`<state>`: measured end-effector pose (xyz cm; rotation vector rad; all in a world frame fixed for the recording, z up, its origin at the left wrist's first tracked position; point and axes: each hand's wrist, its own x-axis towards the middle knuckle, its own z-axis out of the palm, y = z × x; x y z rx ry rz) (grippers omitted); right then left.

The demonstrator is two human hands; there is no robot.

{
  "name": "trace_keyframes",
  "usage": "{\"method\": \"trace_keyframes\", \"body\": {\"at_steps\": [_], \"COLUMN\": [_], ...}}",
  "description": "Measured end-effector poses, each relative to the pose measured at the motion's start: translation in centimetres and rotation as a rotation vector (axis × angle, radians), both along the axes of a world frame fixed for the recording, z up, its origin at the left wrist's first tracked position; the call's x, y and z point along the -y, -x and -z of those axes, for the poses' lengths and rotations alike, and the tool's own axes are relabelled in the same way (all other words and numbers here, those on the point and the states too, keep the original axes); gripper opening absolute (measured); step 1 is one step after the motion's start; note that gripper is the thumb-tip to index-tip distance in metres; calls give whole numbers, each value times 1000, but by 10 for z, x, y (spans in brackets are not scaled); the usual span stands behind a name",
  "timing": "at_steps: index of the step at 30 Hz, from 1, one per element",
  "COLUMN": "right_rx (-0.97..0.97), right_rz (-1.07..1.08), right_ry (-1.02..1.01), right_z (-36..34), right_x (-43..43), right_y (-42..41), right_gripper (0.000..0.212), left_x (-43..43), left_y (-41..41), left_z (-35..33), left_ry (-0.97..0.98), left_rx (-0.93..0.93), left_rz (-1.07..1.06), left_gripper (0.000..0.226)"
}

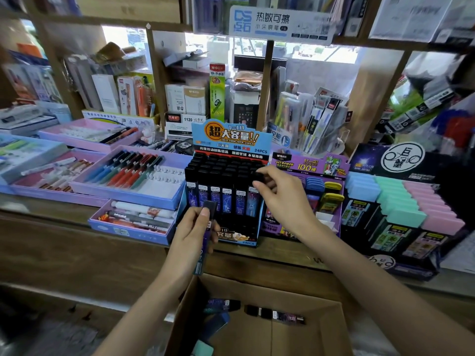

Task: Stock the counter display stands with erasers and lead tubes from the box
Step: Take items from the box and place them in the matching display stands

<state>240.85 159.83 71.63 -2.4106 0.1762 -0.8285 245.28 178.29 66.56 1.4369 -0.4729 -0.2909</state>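
A blue display stand [232,140] on the wooden counter holds several rows of black-capped lead tubes [221,173]. My left hand [191,235] is shut on one lead tube [209,209], upright, just in front of the stand's lower left. My right hand [280,194] pinches the black cap of a lead tube [258,176] at the stand's right edge. Below, an open cardboard box [321,330] holds two loose lead tubes [276,314] and a mint eraser [203,349]. At the right, a dark stand carries blue, mint and pink erasers [401,201].
A purple stand [308,167] with small lead cases sits right of the blue one. Purple trays of pens [128,173] fill the counter's left. Shelves behind are packed with boxed stationery [185,98]. The counter's front edge [77,219] runs above the box.
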Motion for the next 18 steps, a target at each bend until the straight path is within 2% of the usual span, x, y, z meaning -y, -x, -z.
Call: {"method": "trace_keyframes", "body": {"at_steps": [5, 11, 14, 18], "right_rx": [-36, 18, 32, -5], "right_rz": [7, 98, 121, 130], "right_ry": [-68, 148, 152, 168], "right_z": [4, 14, 10, 5], "right_x": [1, -3, -4, -8], "right_y": [-1, -2, -5, -2], "right_gripper": [23, 15, 13, 21], "left_x": [-1, -1, -2, -2], "left_y": [-1, -5, -7, -11], "left_z": [2, 5, 7, 9], "left_ry": [37, 83, 86, 136], "left_rx": [-50, -32, -23, -75], "left_rz": [-9, 30, 29, 29], "left_gripper": [20, 19, 23, 22]}}
